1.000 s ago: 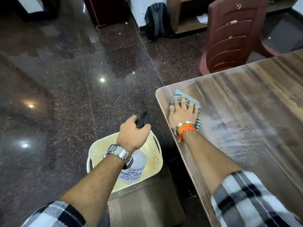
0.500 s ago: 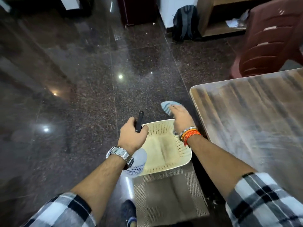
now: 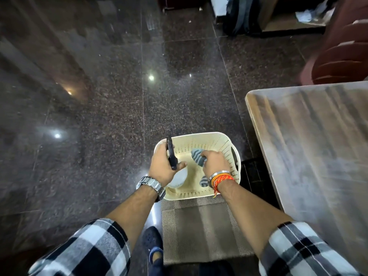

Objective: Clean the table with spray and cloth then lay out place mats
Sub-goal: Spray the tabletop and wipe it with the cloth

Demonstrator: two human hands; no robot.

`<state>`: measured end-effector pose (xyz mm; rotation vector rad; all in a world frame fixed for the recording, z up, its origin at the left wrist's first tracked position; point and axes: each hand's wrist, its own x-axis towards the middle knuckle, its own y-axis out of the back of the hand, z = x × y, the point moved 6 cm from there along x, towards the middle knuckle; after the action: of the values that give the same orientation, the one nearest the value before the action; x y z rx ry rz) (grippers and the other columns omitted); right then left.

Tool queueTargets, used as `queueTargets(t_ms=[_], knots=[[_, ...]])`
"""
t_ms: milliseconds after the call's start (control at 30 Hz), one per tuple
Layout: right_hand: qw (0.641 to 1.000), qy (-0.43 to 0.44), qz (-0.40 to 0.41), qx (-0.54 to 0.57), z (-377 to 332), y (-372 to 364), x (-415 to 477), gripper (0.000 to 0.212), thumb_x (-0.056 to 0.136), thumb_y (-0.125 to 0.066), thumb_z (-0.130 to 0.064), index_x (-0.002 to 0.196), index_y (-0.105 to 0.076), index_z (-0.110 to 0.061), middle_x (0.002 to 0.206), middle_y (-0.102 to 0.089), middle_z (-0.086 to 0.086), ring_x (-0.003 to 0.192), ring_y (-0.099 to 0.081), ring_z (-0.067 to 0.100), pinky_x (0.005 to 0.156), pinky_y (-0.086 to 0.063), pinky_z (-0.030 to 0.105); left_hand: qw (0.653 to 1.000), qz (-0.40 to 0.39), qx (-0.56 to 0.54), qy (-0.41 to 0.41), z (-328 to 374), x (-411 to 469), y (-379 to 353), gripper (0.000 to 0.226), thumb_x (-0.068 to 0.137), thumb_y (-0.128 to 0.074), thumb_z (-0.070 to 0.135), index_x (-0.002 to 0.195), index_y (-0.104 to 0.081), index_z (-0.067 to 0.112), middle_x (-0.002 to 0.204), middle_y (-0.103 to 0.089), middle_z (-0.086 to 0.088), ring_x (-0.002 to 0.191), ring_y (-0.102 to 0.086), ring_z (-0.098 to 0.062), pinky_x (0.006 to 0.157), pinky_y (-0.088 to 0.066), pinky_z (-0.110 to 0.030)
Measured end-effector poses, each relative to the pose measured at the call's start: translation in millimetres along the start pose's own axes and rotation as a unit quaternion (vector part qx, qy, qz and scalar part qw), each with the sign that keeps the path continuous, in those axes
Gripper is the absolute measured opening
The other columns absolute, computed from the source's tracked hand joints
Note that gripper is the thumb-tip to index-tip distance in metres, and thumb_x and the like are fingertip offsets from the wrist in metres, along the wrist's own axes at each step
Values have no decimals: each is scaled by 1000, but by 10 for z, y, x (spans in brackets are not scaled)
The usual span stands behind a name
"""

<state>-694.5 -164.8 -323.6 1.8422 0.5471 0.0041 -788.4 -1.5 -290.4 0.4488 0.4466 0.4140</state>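
Note:
A cream perforated basket (image 3: 223, 144) sits on the floor left of the wooden table (image 3: 310, 140). Over the basket's left side, my left hand (image 3: 161, 166) grips a spray bottle (image 3: 178, 178) by its black trigger head, the white body hanging inside the basket. My right hand (image 3: 212, 161) holds a grey-and-blue striped cloth (image 3: 197, 156) bunched above the basket's middle. Grey-brown woven place mats (image 3: 201, 230) lie stacked under the basket's near edge, on a low surface by the table. The tabletop looks streaked and hazy.
Dark polished stone floor (image 3: 99, 116) spreads to the left and ahead. A maroon plastic chair (image 3: 338, 50) stands beyond the table's far end. A dark backpack (image 3: 239, 14) leans by a wooden shelf at the top. My foot in a dark shoe (image 3: 152, 244) is beside the mats.
My right hand lifted the cloth off the table corner and carried it left, down over the basket. My left hand lowered the spray bottle into the basket. My view turned toward the floor.

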Motion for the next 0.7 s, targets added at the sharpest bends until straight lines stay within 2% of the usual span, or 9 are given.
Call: queueTargets(t_ms=[133, 333, 433, 500, 567, 600, 633, 667, 700], knots=[[1000, 23, -7, -13, 81, -223, 128, 41, 83, -48, 4, 116, -64, -17, 108, -67, 7, 101, -56, 31, 80, -48, 33, 999, -8, 15, 29, -230, 63, -249, 62, 69, -96, 9, 109, -50, 20, 93, -70, -18, 85, -70, -34, 77, -57, -42], [999, 34, -29, -4, 127, -397, 74, 34, 87, -50, -4, 117, -63, -13, 117, -63, 11, 102, -58, 31, 83, -48, 34, 999, -13, -7, 30, -354, 51, -451, 64, 68, -94, 0, 108, -49, 20, 98, -63, -17, 87, -64, -27, 61, -52, -12], [998, 48, -25, 39, 120, -352, 7, 35, 85, -52, -5, 117, -64, -9, 123, -61, 13, 107, -59, 33, 90, -51, 38, 999, -27, 6, 37, -310, 13, -443, 61, 72, -89, -8, 114, -50, 14, 92, -55, -13, 79, -54, -18, 59, -49, -9], [996, 49, -13, 77, 112, -254, -59, 34, 85, -53, -6, 116, -66, -7, 124, -61, 12, 108, -58, 33, 94, -50, 37, 997, -45, -1, 70, -331, -59, -431, 62, 77, -83, -12, 120, -47, 13, 91, -50, -11, 74, -48, -14, 58, -49, -9], [989, 61, 22, 137, 90, -104, -158, 30, 84, -56, -6, 112, -67, -4, 118, -63, 13, 105, -59, 31, 94, -49, 33, 994, -48, 33, 97, -349, -176, -380, 74, 73, -84, -14, 127, -44, 18, 102, -56, -7, 84, -56, -15, 60, -46, -4], [980, 64, 54, 179, 96, -11, -251, 28, 84, -57, -7, 109, -68, -3, 112, -65, 12, 101, -61, 29, 93, -49, 32, 992, -40, 66, 96, -367, -242, -331, 83, 71, -86, -12, 136, -44, 17, 116, -61, -6, 100, -62, -21, 68, -48, -6], [968, 64, 96, 224, 118, 88, -373, 24, 84, -60, -9, 106, -69, -3, 107, -65, 10, 97, -62, 26, 90, -50, 31, 993, -19, 78, 90, -396, -312, -276, 90, 70, -86, -10, 145, -43, 14, 132, -61, -8, 115, -63, -26, 82, -53, -17], [954, 62, 140, 258, 167, 168, -540, 20, 84, -62, -12, 101, -70, -5, 102, -65, 8, 93, -62, 22, 87, -51, 29, 992, 14, 81, 91, -447, -417, -210, 88, 73, -83, -9, 149, -43, 12, 142, -59, -10, 122, -62, -28, 92, -55, -30], [943, 57, 177, 275, 241, 212, -729, 15, 85, -63, -15, 96, -69, -8, 97, -64, 5, 89, -61, 19, 83, -52, 29, 992, 62, 72, 86, -490, -558, -139, 77, 77, -79, -6, 146, -47, 9, 142, -59, -12, 122, -63, -29, 97, -54, -37]])
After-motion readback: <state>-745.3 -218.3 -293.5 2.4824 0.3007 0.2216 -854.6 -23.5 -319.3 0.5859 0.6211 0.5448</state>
